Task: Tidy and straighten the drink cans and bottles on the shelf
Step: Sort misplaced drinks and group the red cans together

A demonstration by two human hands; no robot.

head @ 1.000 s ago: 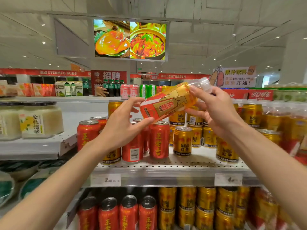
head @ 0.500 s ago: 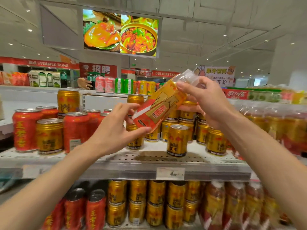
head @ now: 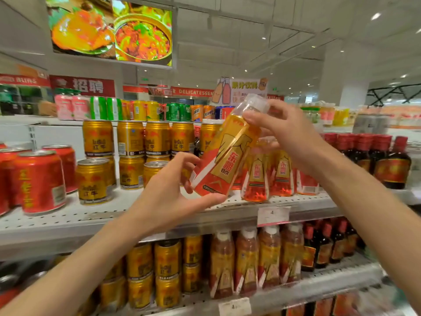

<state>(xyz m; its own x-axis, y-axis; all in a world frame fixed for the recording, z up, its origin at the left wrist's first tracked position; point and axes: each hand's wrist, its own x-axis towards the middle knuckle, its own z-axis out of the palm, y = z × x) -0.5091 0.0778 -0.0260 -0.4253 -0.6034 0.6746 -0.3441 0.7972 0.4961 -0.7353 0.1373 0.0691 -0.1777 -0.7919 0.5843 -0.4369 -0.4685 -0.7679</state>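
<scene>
Between both hands, above the front edge of the white perforated metal shelf (head: 68, 215), held tilted with cap up and to the right: a clear plastic bottle of amber drink with an orange-and-gold label (head: 224, 153). Curled round its neck and clear cap, the fingers of the right hand (head: 289, 133), thumb across the front just under the cap. Cupped under its base, the left hand (head: 168, 190), thumb pressed along the lower edge, fingertips (head: 189, 160) bent loosely against the left side of the label. Off the shelf altogether, touching no other stock. Just behind and below the right hand, standing upright on the shelf: matching clear bottles with the same orange-and-gold label (head: 268, 176), partly hidden by the wrist. Further right on the same level, dark glass bottles with red caps and red-gold labels (head: 387, 160), packed close. Left of the held bottle, short gold cans with red print (head: 129, 137), stacked two high at the back, single ones nearer the front. At the far left, red cans with yellow characters (head: 38, 181), upright, near the edge. Below, on the next shelf, more gold cans, orange-labelled bottles and dark bottles, blurred. Overhead, a hanging screen showing cooked dishes (head: 109, 33); behind the shelving, a red strip sign reading DELICATESSEN (head: 193, 91).
</scene>
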